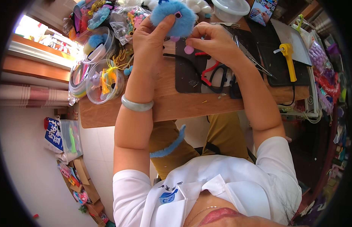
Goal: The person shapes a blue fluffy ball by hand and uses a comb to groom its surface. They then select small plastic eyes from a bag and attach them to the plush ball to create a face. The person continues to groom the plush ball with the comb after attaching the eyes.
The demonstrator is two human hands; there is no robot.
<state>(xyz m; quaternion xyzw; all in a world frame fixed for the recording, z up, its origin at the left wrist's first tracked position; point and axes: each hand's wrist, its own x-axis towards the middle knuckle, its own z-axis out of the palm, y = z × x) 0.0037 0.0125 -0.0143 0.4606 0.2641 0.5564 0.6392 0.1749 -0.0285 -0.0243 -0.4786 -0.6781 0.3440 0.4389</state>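
My left hand [153, 38] grips a fluffy light-blue pompom figure [183, 24] above the wooden table, the thumb resting beside its small pink-rimmed eye. Close to the figure's right side, my right hand [211, 39] has its thumb and index finger bent together; whether something small is between them cannot be told. Just under those fingertips shows a small pink pompom [189, 50], and another pink piece [175, 39] sits at the figure's lower edge. A red pipe cleaner [210, 71] and dark-handled scissors [218, 79] lie below my right hand.
The wooden table [164, 110] bears a dark mat [187, 82], metal tweezers [262, 68] and a yellow glue gun [288, 59] with its cord. Plastic tubs [105, 93] with craft pieces stand at left. A lidded tub [231, 10] and a phone [263, 11] are at the back. A blue pipe cleaner [170, 146] lies across my lap.
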